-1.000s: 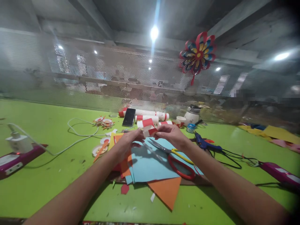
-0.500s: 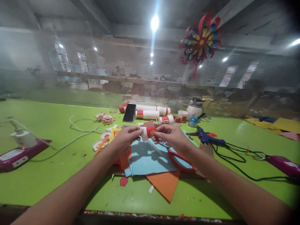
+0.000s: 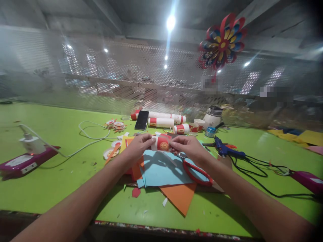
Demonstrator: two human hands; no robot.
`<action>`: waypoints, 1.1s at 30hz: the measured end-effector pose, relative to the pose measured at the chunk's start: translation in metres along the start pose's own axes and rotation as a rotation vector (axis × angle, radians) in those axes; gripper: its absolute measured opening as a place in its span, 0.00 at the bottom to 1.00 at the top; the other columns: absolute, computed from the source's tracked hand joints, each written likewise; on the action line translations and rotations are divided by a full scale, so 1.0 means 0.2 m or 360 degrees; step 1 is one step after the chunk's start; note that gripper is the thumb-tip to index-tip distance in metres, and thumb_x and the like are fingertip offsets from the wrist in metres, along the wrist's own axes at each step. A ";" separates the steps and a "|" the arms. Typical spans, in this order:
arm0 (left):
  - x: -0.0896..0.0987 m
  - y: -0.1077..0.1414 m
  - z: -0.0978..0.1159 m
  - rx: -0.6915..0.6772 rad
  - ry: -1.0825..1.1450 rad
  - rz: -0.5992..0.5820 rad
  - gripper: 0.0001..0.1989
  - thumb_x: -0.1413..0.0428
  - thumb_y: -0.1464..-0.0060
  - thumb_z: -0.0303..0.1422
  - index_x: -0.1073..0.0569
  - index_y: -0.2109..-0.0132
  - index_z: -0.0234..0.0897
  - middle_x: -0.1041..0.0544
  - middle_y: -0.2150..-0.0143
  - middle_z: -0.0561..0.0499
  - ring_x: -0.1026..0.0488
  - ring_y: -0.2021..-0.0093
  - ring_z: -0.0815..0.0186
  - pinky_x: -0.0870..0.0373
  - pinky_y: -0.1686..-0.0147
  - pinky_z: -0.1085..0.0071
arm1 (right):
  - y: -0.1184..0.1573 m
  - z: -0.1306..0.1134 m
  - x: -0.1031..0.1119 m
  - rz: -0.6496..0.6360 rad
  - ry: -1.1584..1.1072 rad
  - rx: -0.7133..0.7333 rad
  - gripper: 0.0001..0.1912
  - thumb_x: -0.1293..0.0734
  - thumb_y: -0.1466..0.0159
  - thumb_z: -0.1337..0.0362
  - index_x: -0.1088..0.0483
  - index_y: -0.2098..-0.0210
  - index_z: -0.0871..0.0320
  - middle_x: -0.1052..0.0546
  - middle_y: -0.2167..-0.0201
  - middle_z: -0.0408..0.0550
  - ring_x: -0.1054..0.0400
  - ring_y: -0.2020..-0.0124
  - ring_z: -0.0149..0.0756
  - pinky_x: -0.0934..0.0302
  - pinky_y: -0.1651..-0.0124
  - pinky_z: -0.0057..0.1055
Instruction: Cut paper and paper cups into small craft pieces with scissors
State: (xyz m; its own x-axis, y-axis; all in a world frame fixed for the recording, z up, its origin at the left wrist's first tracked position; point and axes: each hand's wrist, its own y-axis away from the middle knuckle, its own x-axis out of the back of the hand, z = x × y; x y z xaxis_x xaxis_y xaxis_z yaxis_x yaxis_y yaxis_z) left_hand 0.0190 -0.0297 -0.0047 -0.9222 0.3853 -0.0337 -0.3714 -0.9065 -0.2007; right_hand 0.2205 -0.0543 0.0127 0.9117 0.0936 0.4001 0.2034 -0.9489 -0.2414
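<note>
A small red and white paper cup piece [image 3: 163, 144] with a gold round emblem is held level between both hands. My left hand [image 3: 140, 146] pinches its white left end. The fingers of my right hand [image 3: 185, 146] close on its right end. Beneath the hands lie light blue paper sheets [image 3: 164, 173], with an orange sheet [image 3: 180, 196] sticking out at the front. Red-handled scissors [image 3: 196, 174] rest on the blue paper, partly under my right hand and wrist.
Behind the hands are a phone [image 3: 141, 120], white and red paper tubes [image 3: 161, 122], cups [image 3: 199, 124] and a white jug [image 3: 212, 117]. A blue glue gun [image 3: 229, 149] with black cables is at right, a purple power strip [image 3: 30, 163] at left.
The red and white piece has turned so its gold emblem faces the camera more fully. Both hands still hold it. The whole view has shifted slightly.
</note>
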 end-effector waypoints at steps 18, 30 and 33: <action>0.01 0.02 0.05 -0.0125 -0.0192 0.0088 0.08 0.44 0.49 0.33 0.24 0.64 0.35 0.22 0.68 0.47 0.29 0.72 0.65 0.35 0.68 0.69 | 0.27 0.10 0.29 -0.0456 0.1869 -0.0203 0.24 0.39 0.42 0.62 0.33 0.46 0.53 0.28 0.63 0.57 0.34 0.60 0.53 0.47 0.67 0.36; 0.04 -0.01 0.02 -0.0078 -0.0171 0.0151 0.08 0.43 0.51 0.35 0.22 0.67 0.36 0.25 0.73 0.49 0.34 0.75 0.67 0.38 0.70 0.70 | 0.24 0.20 0.32 -0.0443 0.1713 -0.0498 0.36 0.38 0.49 0.67 0.42 0.39 0.46 0.23 0.59 0.53 0.29 0.67 0.47 0.49 0.75 0.29; 0.04 -0.01 0.02 -0.0064 -0.0189 0.0196 0.08 0.42 0.51 0.35 0.23 0.68 0.36 0.26 0.74 0.49 0.35 0.76 0.68 0.38 0.71 0.70 | 0.22 0.22 0.34 -0.0400 0.1641 -0.0515 0.31 0.38 0.46 0.64 0.38 0.42 0.49 0.22 0.66 0.51 0.29 0.69 0.46 0.47 0.75 0.29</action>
State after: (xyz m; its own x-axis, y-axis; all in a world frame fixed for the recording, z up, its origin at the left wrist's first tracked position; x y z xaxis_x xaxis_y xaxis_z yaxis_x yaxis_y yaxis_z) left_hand 0.0124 -0.0248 -0.0015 -0.9676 0.2466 0.0548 -0.2525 -0.9371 -0.2412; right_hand 0.3064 -0.0764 -0.0098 0.0930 0.1415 0.9855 0.1010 -0.9861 0.1321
